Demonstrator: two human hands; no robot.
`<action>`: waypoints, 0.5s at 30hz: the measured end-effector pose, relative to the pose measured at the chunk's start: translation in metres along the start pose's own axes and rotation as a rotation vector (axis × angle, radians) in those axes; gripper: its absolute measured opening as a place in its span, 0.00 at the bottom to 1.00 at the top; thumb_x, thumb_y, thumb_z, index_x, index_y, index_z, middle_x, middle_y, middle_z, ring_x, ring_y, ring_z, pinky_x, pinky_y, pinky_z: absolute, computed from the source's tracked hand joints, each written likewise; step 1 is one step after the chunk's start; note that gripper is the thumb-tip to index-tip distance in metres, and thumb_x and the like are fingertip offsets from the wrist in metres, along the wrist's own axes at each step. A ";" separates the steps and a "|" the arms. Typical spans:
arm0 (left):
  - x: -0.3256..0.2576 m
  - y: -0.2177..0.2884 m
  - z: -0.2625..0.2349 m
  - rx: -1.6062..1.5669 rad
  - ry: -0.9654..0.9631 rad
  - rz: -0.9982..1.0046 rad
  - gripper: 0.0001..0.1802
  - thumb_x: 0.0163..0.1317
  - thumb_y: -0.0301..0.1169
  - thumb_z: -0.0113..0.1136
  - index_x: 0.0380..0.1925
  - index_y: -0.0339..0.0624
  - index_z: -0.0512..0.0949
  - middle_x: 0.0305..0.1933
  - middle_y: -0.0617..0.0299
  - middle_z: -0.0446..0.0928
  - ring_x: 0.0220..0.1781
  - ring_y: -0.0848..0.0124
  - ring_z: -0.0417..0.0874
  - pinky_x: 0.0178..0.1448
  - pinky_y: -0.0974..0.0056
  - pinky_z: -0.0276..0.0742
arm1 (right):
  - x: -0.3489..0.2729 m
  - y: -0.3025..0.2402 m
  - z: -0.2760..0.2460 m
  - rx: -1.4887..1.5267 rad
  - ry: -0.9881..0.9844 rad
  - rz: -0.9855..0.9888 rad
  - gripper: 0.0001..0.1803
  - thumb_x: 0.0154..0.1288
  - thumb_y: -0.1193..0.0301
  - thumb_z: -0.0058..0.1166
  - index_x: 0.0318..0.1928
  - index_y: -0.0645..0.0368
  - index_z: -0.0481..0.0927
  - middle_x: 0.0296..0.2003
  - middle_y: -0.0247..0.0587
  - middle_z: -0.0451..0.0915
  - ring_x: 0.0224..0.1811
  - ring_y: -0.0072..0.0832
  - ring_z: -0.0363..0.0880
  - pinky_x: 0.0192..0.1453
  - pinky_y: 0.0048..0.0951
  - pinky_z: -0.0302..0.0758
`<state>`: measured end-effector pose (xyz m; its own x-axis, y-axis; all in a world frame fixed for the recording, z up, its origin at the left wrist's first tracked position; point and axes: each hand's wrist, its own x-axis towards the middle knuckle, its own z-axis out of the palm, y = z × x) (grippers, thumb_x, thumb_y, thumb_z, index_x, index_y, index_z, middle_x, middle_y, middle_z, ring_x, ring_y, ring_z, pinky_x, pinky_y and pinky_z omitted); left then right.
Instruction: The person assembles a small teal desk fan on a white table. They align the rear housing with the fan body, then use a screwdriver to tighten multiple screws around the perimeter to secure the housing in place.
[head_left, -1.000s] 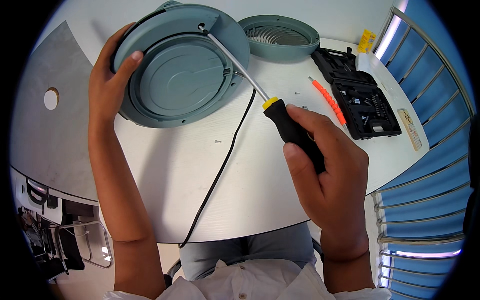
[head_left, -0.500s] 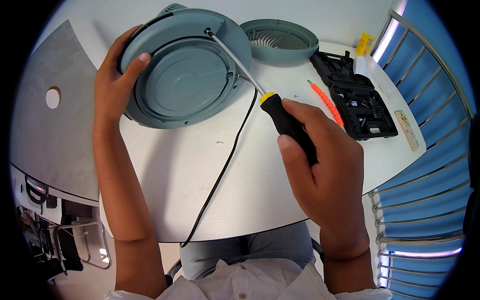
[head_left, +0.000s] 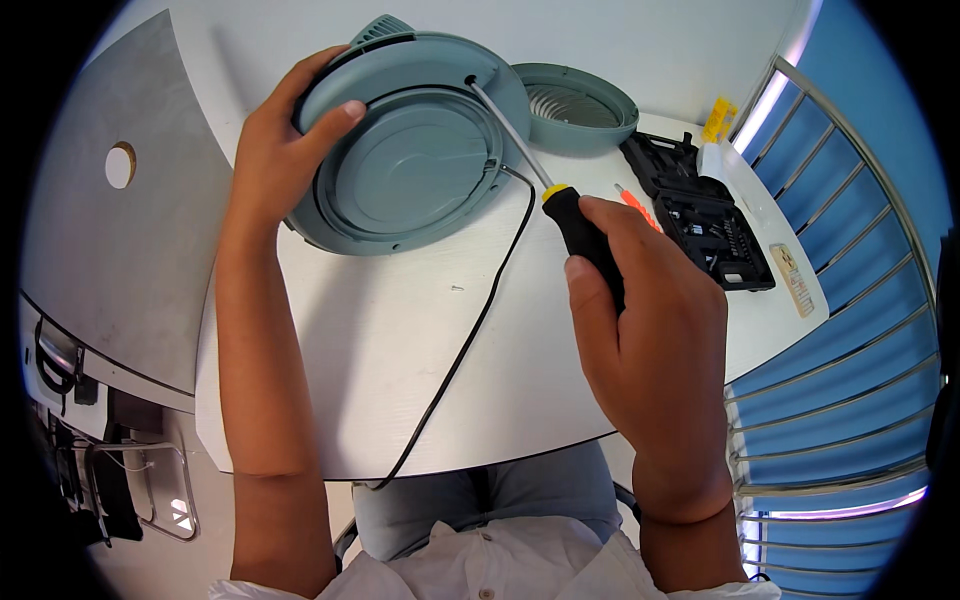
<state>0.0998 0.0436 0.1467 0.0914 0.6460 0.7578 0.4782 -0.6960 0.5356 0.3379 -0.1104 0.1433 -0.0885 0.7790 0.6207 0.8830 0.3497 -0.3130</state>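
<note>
A round grey-green plastic appliance housing (head_left: pixel 405 165) is tilted up at the back of the table, its ringed underside facing me. My left hand (head_left: pixel 285 150) grips its left rim, thumb on the front face and fingers behind. In my right hand (head_left: pixel 650 300) is a screwdriver (head_left: pixel 585 235) with a black handle, a yellow collar and a long steel shaft. The shaft's tip sits in a dark hole near the housing's upper right edge, so the tip itself is hidden. A black power cord (head_left: pixel 470 325) runs from the housing's right side down over the table's front edge.
Behind it lies a second round grey-green part with a slatted grille (head_left: pixel 575 110). To the right are an open black tool case (head_left: pixel 705 225), an orange flexible shaft (head_left: pixel 635 205), a bit card (head_left: pixel 793 280) and a yellow item (head_left: pixel 720 120). A small screw (head_left: pixel 457 288) lies mid-table. Metal railing (head_left: pixel 860 140) borders the right.
The housing and my left hand appear further right in the picture, as the view has shifted somewhat. The screwdriver stays in the hole, and my right hand now covers more of the orange shaft.
</note>
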 end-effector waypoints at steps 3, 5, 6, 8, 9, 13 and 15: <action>0.001 0.001 -0.001 0.019 -0.008 -0.019 0.28 0.51 0.42 0.62 0.53 0.47 0.74 0.46 0.54 0.79 0.48 0.61 0.79 0.56 0.62 0.72 | 0.001 -0.006 0.000 -0.038 -0.002 0.016 0.17 0.59 0.72 0.54 0.48 0.62 0.70 0.27 0.43 0.74 0.22 0.38 0.77 0.23 0.35 0.72; 0.000 -0.001 -0.003 0.043 -0.005 -0.031 0.28 0.51 0.42 0.62 0.53 0.46 0.74 0.45 0.54 0.79 0.48 0.61 0.79 0.55 0.62 0.72 | 0.001 -0.008 0.001 -0.041 0.003 0.019 0.16 0.59 0.72 0.54 0.47 0.62 0.69 0.27 0.43 0.74 0.22 0.39 0.77 0.23 0.36 0.72; 0.000 -0.002 -0.003 0.055 -0.003 -0.037 0.28 0.51 0.42 0.62 0.53 0.46 0.74 0.45 0.54 0.79 0.48 0.61 0.79 0.55 0.62 0.72 | 0.002 -0.008 0.001 -0.033 0.005 0.015 0.16 0.59 0.72 0.54 0.47 0.61 0.70 0.28 0.44 0.74 0.22 0.39 0.77 0.24 0.36 0.72; 0.000 -0.002 -0.004 0.055 -0.008 -0.036 0.28 0.51 0.43 0.63 0.53 0.46 0.74 0.45 0.54 0.79 0.47 0.61 0.79 0.54 0.62 0.72 | 0.002 -0.009 0.001 -0.022 0.004 0.013 0.16 0.58 0.72 0.55 0.46 0.61 0.69 0.30 0.44 0.73 0.23 0.39 0.77 0.25 0.36 0.73; 0.000 -0.002 -0.005 0.054 -0.010 -0.036 0.28 0.51 0.43 0.63 0.53 0.46 0.74 0.45 0.54 0.79 0.47 0.62 0.79 0.54 0.62 0.72 | 0.002 -0.009 0.001 -0.018 0.001 0.012 0.17 0.57 0.73 0.56 0.46 0.62 0.68 0.31 0.45 0.72 0.24 0.40 0.77 0.25 0.37 0.73; -0.001 0.000 -0.006 0.031 -0.018 -0.056 0.29 0.50 0.43 0.63 0.53 0.45 0.74 0.45 0.54 0.79 0.47 0.62 0.79 0.54 0.62 0.72 | 0.004 -0.008 0.000 0.059 0.048 -0.003 0.20 0.51 0.76 0.58 0.44 0.62 0.66 0.38 0.47 0.66 0.29 0.43 0.76 0.29 0.38 0.74; 0.000 -0.001 -0.006 0.034 -0.022 -0.050 0.29 0.50 0.43 0.63 0.53 0.45 0.74 0.45 0.54 0.79 0.46 0.62 0.79 0.54 0.62 0.72 | 0.004 -0.005 -0.001 0.154 0.011 0.044 0.21 0.47 0.78 0.58 0.43 0.61 0.65 0.39 0.46 0.65 0.33 0.41 0.74 0.33 0.36 0.74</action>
<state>0.0935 0.0425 0.1483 0.0858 0.6868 0.7218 0.5120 -0.6519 0.5594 0.3334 -0.1098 0.1484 -0.0454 0.7896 0.6119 0.8044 0.3921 -0.4462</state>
